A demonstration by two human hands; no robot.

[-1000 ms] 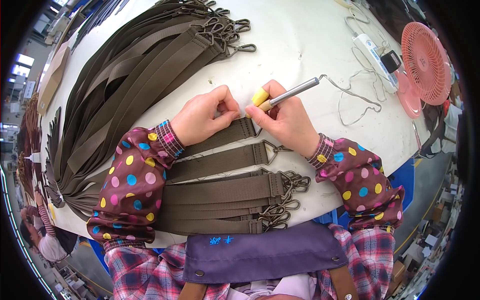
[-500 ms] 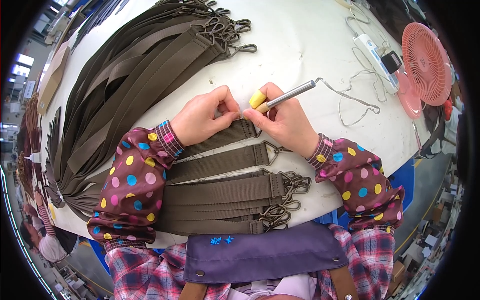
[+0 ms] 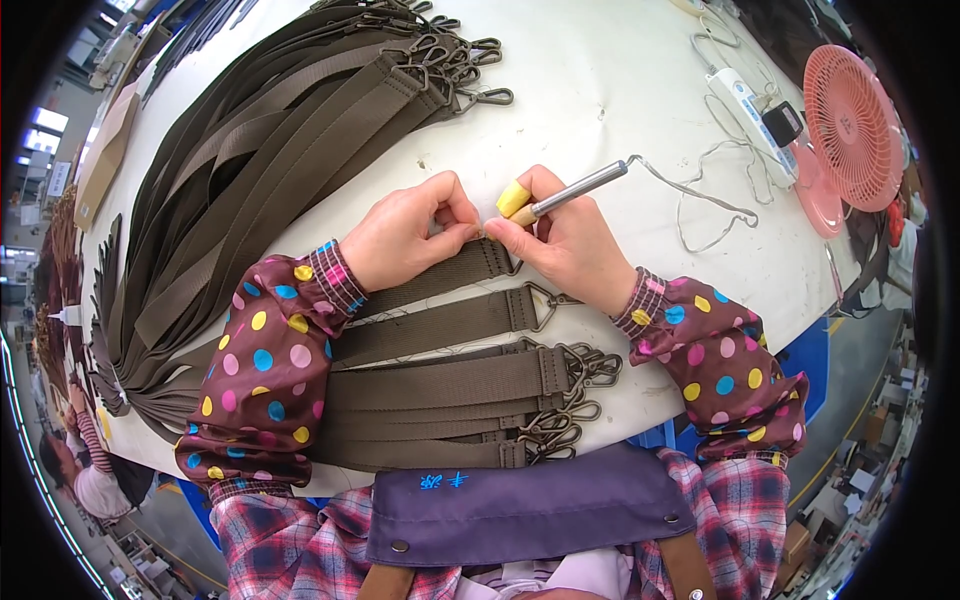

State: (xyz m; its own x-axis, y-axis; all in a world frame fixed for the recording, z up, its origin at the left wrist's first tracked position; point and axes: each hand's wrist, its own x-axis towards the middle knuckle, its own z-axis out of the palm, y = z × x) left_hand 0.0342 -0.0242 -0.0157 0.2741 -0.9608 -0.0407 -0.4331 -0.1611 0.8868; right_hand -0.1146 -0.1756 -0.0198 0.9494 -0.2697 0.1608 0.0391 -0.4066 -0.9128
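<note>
Closely set: left hand [image 3: 415, 230], thumb and forefinger pinched together at the upper edge of a brown strap [image 3: 478, 262]; anything between them hidden. Right hand [image 3: 575, 245] closed round a wood-and-metal tool [image 3: 585, 188], tip unseen. Strap lies just below both fingertips, long axis running left to right, slightly upward; right hand nearer its ringed end. More straps [image 3: 450, 375] toward the body. Blue shape [image 3: 805, 375] past the table [image 3: 620, 120], possibly a bin; contents not visible.

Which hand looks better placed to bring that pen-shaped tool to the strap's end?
The right hand, probably: it holds the pen-shaped tool close to the end of the strap, while the left hand is pinched near the strap's edge.
</note>
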